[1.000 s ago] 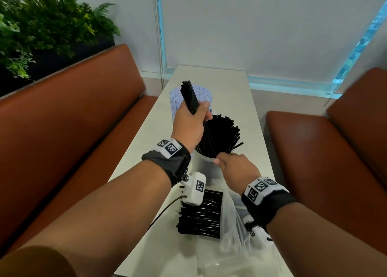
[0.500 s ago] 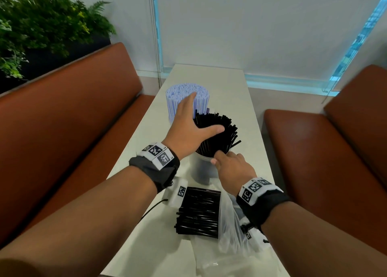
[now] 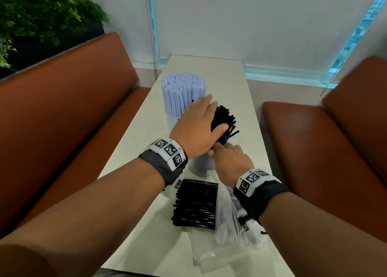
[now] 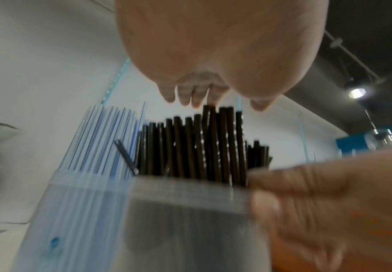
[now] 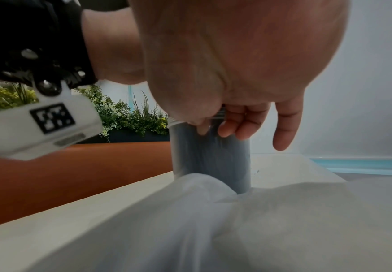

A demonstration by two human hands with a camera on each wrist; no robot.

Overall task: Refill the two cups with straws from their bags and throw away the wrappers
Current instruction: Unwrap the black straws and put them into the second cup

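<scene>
A translucent cup point(image 3: 201, 165) full of black straws point(image 3: 227, 119) stands mid-table. My left hand point(image 3: 206, 119) lies flat over the straw tops, fingers straight; in the left wrist view its fingertips point(image 4: 196, 100) touch the tallest straws point(image 4: 211, 139). My right hand point(image 3: 227, 160) pinches the cup's rim on the near right side, and its fingers point(image 5: 232, 123) curl over the rim of the cup point(image 5: 210, 158). Behind stands a second cup of blue-and-white straws point(image 3: 184, 92). Loose black straws point(image 3: 195, 204) lie on the table by a clear plastic bag point(image 3: 226, 220).
The narrow white table point(image 3: 249, 100) runs between two brown benches, one to the left point(image 3: 69, 113) and one to the right point(image 3: 326, 151). Plants point(image 3: 41, 10) stand behind the left bench. Crumpled clear wrapper point(image 3: 217, 253) lies at the table's near edge under my right wrist.
A second ago my left hand gripped a bundle of black straws above the cup. It has let them go into the cup and now lies flat on their tops. The right hand stayed at the rim.
</scene>
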